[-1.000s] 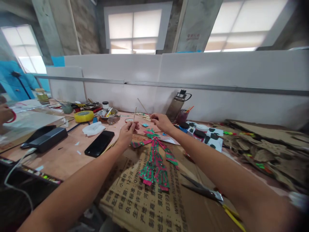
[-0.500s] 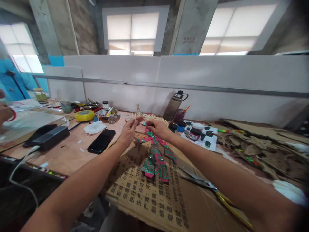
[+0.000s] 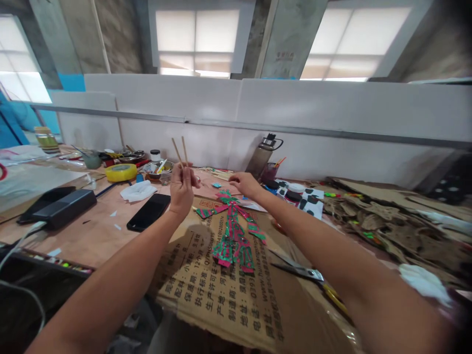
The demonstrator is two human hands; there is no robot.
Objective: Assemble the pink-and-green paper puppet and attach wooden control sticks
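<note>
My left hand (image 3: 183, 188) is raised above the table, fingers closed on two thin wooden sticks (image 3: 179, 150) that point upward. My right hand (image 3: 246, 184) hovers low just past the head of a green and red paper puppet (image 3: 232, 231), palm down with its fingers curled; what it holds, if anything, is hidden. The puppet lies flat on a printed cardboard sheet (image 3: 224, 295). More sticks (image 3: 216, 172) lie on the table beyond my hands.
Scissors (image 3: 306, 273) with yellow handles lie right of the puppet. A black phone (image 3: 148, 211), yellow tape roll (image 3: 120, 172), black case (image 3: 57, 205), water bottle (image 3: 263, 156), paint jars (image 3: 295, 191) and cardboard scraps (image 3: 387, 216) crowd the table. A white partition stands behind.
My left hand went from one stick to two and rose higher. My right hand drew near the left, then moved back right and down beyond the puppet's head.
</note>
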